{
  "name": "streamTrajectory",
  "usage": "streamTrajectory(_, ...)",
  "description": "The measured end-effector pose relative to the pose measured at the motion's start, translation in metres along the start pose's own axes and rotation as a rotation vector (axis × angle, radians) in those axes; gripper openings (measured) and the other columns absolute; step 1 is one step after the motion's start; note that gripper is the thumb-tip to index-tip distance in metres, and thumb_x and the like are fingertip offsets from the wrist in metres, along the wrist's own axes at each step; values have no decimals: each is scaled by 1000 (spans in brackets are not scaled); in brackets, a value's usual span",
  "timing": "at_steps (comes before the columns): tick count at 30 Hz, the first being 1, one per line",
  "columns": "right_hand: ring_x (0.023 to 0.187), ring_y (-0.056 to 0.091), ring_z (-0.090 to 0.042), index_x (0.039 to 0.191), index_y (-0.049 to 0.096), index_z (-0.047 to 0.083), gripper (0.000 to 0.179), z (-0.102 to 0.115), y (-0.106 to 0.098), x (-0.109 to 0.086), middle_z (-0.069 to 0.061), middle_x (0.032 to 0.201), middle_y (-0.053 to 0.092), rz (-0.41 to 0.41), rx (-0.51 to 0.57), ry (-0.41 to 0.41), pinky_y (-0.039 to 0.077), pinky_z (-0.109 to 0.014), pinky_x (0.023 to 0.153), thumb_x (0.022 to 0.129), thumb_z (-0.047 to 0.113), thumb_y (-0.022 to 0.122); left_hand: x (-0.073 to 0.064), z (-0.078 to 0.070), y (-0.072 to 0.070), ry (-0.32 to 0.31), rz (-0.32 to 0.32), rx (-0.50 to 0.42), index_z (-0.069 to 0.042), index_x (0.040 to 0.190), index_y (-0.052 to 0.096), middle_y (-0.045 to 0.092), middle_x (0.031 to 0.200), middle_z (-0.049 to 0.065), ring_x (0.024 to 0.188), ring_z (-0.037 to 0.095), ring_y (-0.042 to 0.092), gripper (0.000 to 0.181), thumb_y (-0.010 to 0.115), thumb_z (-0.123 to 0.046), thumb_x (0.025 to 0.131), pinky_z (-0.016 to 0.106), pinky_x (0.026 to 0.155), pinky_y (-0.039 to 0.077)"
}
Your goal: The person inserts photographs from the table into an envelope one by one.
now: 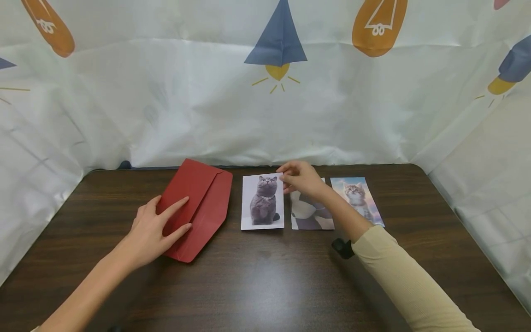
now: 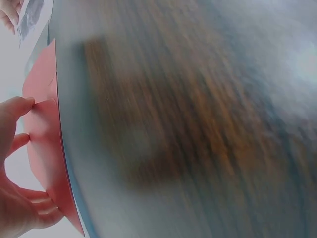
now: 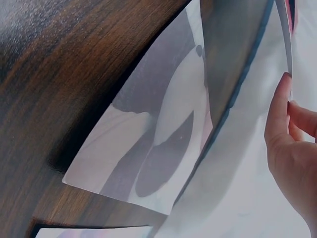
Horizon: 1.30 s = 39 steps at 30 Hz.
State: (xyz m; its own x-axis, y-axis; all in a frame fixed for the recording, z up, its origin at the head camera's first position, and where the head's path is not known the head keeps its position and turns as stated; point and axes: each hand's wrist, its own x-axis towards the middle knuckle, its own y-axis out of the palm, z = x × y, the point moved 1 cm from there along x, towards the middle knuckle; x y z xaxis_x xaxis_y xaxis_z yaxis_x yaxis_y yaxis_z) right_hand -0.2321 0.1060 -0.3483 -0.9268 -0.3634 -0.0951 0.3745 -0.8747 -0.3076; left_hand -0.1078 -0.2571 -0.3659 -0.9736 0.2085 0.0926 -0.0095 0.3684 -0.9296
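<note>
My left hand (image 1: 153,233) rests on a red envelope (image 1: 211,212) with its flap unfolded, fingers spread over the paper. The left wrist view shows its fingertips against the same envelope (image 2: 44,134). My right hand (image 1: 304,177) pinches the upper right corner of a photo card of a grey sitting cat (image 1: 263,203). Seen from the right wrist, this card (image 3: 288,44) appears edge-on between thumb and fingers. Beneath the right wrist lies a grey-and-white patterned card (image 1: 311,216), its top partly covered.
Right of the patterned card lies a card with a tabby kitten (image 1: 355,193), partly behind my forearm. A small black object (image 1: 342,248) shows beside the right sleeve. The dark wooden table (image 1: 265,286) ends at a white curtain (image 1: 199,101) printed with lamps.
</note>
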Motion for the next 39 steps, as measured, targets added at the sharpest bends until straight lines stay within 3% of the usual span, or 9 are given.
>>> streamTrajectory(12,78,65,-13,133,61,-12,30,4,3,0,-12,97,66,19,11,-4,64,-45,84,105,-2,59,10,-16,3,10,-10,-13,-10,155,51,33,150,42,131,61,35,68,76,-34,96,76,95,42)
streamTrajectory(23,78,64,-13,132,61,-13,29,5,5,-1,-8,93,63,29,49,-17,63,-31,76,105,-3,58,15,-29,9,22,-36,-23,-9,153,53,35,149,41,131,60,37,66,76,-32,96,74,95,45)
streamTrajectory(39,77,63,-13,131,60,-13,28,3,9,-4,-7,92,60,14,96,1,62,-27,73,105,-4,58,22,-48,15,25,-41,-35,-11,154,53,34,152,39,134,59,36,65,76,-32,96,74,100,43)
